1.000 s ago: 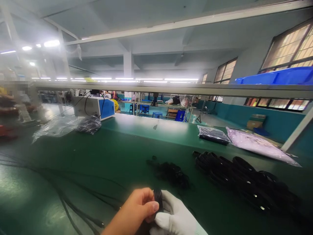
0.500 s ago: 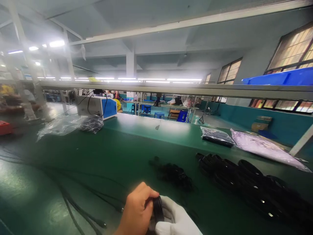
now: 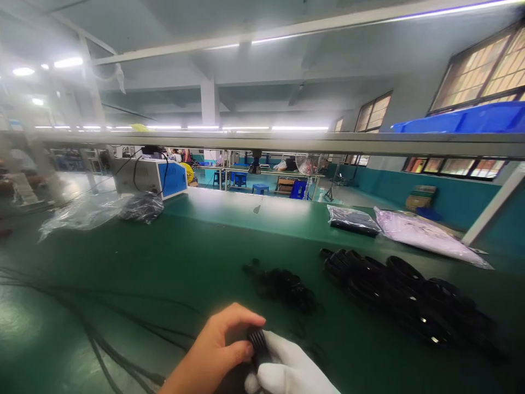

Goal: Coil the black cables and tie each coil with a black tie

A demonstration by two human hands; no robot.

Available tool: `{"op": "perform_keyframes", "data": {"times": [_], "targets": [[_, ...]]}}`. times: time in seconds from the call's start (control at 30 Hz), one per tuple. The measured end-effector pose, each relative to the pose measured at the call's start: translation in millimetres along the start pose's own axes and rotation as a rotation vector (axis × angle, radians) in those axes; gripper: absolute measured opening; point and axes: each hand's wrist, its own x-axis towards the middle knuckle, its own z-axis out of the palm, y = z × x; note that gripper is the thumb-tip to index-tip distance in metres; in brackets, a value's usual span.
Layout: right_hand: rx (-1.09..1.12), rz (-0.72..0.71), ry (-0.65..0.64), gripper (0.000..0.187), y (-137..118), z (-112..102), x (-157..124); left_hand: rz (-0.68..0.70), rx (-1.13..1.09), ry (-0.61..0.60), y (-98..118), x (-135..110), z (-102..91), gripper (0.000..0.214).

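A small coil of black cable (image 3: 258, 346) is held between my two hands at the bottom middle. My left hand (image 3: 221, 339), bare, has its thumb against the coil's left side and its index finger arched over the top. My right hand (image 3: 293, 364), in a white glove, wraps the coil from the right with thumb and fingers. The lower part of the coil is hidden behind my hands. Long loose black cables (image 3: 102, 342) lie on the green table (image 3: 172, 257) to the left. Beyond my hands is a pile of small black pieces (image 3: 289, 287), too dark to make out.
A heap of coiled black cables (image 3: 394, 295) lies to the right. Behind it are a dark plastic-wrapped pack (image 3: 353, 220) and a pinkish bag (image 3: 426, 236). Clear plastic bags (image 3: 82, 213) and a blue-and-grey machine (image 3: 153, 178) stand at left. Overhead, a shelf rail (image 3: 287, 143) crosses, bearing a blue bin (image 3: 463, 119).
My left thumb and index finger have spread wider around the coil, and the coil leans more to the left. The view has shifted a little to the right.
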Motion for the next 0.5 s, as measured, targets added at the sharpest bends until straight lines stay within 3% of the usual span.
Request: {"op": "perform_keyframes", "data": {"times": [0.1, 0.23, 0.37, 0.5], "targets": [[0.201, 0.01, 0.013, 0.047, 9, -2, 5, -0.001, 0.012, 0.043, 0, 1, 4.7, 0.035], [0.483, 0.147, 0.021, 0.045, 20, -5, 12, -0.082, 0.039, 0.093, -2, 3, 7.5, 0.032], [0.491, 0.02, 0.1, 0.038, 18, -5, 12, -0.138, 0.036, 0.087, -2, 3, 4.9, 0.031], [0.5, 0.155, 0.043, 0.042, 7, -5, 6, -0.13, -0.032, 0.081, -3, 1, -4.2, 0.034]]}}
